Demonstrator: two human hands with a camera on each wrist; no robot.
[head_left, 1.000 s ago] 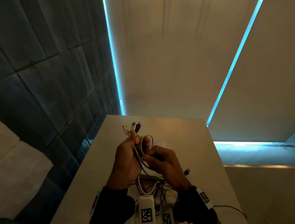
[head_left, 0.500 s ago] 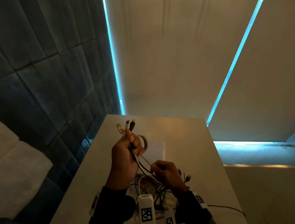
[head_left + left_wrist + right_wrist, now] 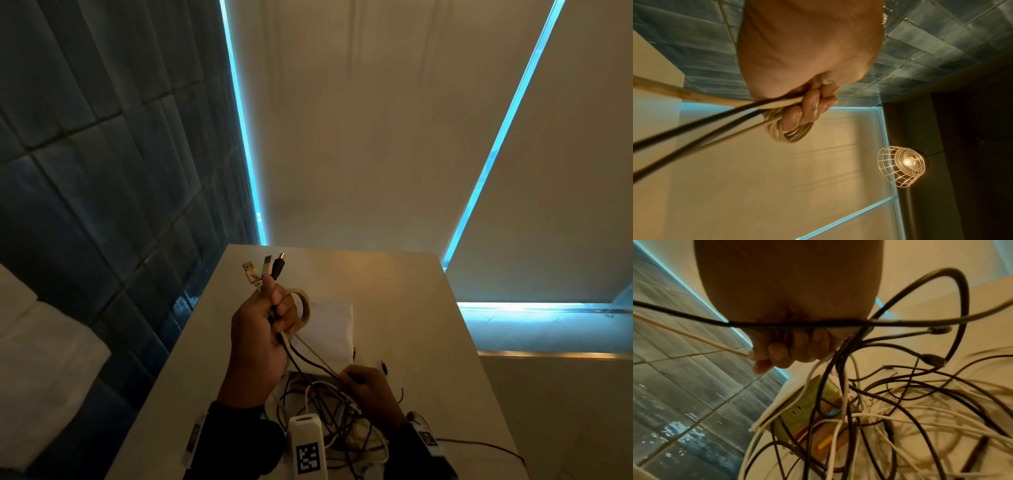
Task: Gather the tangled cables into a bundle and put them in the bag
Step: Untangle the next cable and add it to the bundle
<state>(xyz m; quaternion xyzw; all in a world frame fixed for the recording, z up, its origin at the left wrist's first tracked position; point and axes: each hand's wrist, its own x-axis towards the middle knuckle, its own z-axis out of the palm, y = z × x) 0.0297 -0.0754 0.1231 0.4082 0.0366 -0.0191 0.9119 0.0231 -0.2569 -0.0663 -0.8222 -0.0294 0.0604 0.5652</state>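
Head view: we see the left hand (image 3: 260, 337) raised above the pale rectangular tabletop (image 3: 394, 274), fingers curled tight round a small coil of cream cable (image 3: 303, 306) plus a few more leads. Three plug ends (image 3: 266, 270) stick up out of the fist: one white USB, one flat silver, one black. Cream and black strands run down from the fist to the right hand (image 3: 371, 389), which sits low over the tangled heap of thin black and white cables (image 3: 337, 419) on the near part of the table. Right fingers are curled and pinching a strand. A flat white bag (image 3: 334, 330) lies on the table just beyond the hands, apart from the coil. A white wrist-camera block with a square code marker (image 3: 307, 445) shows at the bottom edge. Dark blue wall tiles (image 3: 102, 171) on the left.

Left wrist view: we see the left hand (image 3: 809, 65) closed, fingers (image 3: 813, 104) clamped on the cream coil (image 3: 789, 133); two black leads and a cream one run off taut to the left. A wire-cage lamp (image 3: 902, 167) glows beyond.

Right wrist view: right hand (image 3: 789, 305), fingertips (image 3: 777, 353) pressed together on one thin cream strand that runs off left. The black and white tangle (image 3: 900, 410) loops below, over a green and brown flat packet (image 3: 807, 408).
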